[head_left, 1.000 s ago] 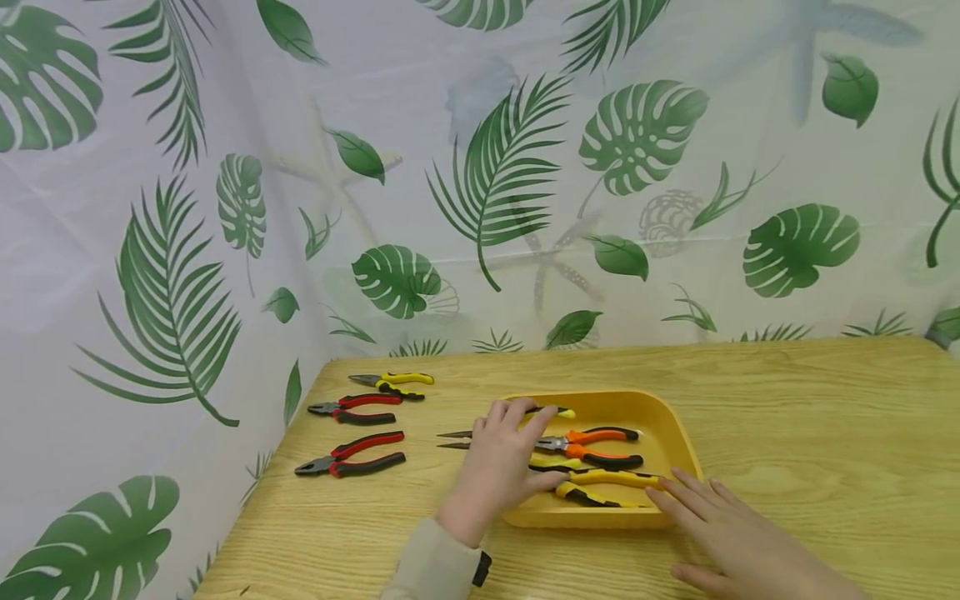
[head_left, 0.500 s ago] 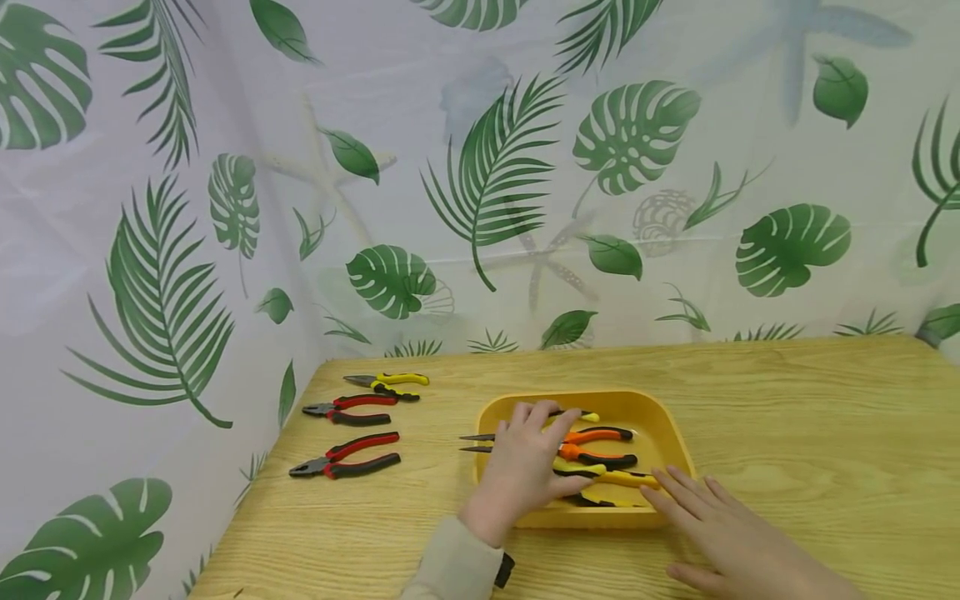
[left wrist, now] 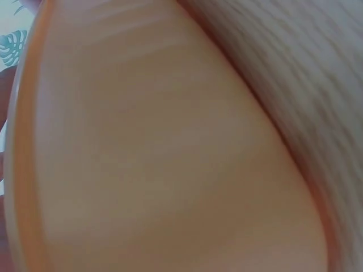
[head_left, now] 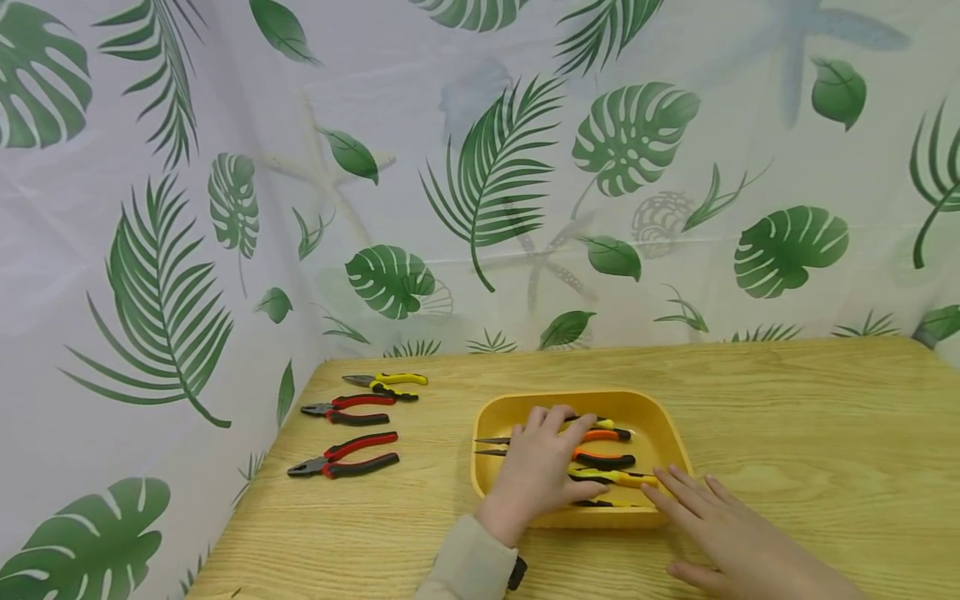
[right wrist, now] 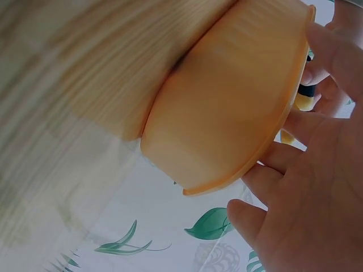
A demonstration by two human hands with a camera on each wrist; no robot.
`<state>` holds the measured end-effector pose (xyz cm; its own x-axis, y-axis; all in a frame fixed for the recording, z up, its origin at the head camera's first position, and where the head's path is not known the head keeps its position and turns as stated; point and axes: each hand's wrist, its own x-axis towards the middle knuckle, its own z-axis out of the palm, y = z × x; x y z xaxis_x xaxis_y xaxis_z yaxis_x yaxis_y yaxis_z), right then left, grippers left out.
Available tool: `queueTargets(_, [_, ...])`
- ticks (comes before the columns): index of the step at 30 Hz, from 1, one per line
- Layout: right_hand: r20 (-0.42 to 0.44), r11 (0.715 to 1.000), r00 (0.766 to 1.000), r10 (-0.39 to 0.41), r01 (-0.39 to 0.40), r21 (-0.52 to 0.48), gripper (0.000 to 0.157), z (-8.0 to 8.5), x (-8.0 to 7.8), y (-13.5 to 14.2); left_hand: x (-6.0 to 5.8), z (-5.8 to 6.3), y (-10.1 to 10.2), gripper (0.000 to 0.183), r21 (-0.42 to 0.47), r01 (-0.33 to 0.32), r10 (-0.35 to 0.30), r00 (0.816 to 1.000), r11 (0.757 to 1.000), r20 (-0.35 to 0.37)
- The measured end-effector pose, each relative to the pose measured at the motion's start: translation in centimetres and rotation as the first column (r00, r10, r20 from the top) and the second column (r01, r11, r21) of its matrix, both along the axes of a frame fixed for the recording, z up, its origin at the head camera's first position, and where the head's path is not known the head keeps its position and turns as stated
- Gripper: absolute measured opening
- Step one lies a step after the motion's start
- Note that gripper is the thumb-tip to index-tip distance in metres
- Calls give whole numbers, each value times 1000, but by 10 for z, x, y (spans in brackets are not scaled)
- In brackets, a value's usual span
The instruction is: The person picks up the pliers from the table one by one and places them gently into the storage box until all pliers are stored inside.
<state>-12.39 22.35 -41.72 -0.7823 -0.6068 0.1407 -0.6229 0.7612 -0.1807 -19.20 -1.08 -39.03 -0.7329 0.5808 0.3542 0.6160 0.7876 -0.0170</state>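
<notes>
So the thing in hand is a pair of long-nose pliers with yellow-and-black handles (head_left: 597, 423), lying right under my left grip (head_left: 536, 467) in the tray. Fingers are curled over one side, thumb along the near side, so I'd call it clamped on those pliers, though my palm hides the actual contact. The dark pointed tips stick out left of my grip, about level with the tray rim; can't tell if they touch it.

Just right of my fingers are pliers with orange-and-black handles (head_left: 606, 460), and nearer me, past my thumb, amber-yellow and black handles (head_left: 637, 480). That's my main worry: handles this bunched could hook each other, and a lift might drag a neighbour along. Tips could snag on the rim too if I raised them too low.

All that sits in a yellow plastic tray with rounded corners (head_left: 600, 520). My right grip (head_left: 716, 525) has its fingers straight and apart, resting on the near-right rim. Lean too hard there and the tray might slide or tip.

Farther left of my left grip, on the wood-grain tabletop (head_left: 787, 450), lie two red-and-black pliers (head_left: 363, 444) and one yellow-and-black pair (head_left: 405, 378) beyond them.
</notes>
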Motion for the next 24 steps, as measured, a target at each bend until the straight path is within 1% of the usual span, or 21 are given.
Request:
queueTargets(4, [63,1000,998,-24,24,0,75,2,0,0,-1,-3,1,73,-11,-1,1,1000,1000,17])
queueTargets(6, [76,1000,997,-28,28,3,75,2,0,-1,-1,-5,2,73,-18,-3,4,1000,1000,29])
queueTargets(10, [47,1000,999,-14,14,6,75,1,1,-1,-3,-9,3,74,-28,-6,7,998,1000,57])
queueTargets(17, [-48,1000,999,25,-24,14,75,-2,1,-1,-5,-14,5,77,-27,0,4,991,1000,134])
queueTargets(21, [-70,1000,997,27,-26,16,75,-3,1,-1,-6,-16,7,78,-12,1,1,985,1000,172])
queueTargets(24, [-66,1000,998,22,-21,14,74,-2,2,-1,-9,-18,8,78,-11,11,-9,984,1000,177])
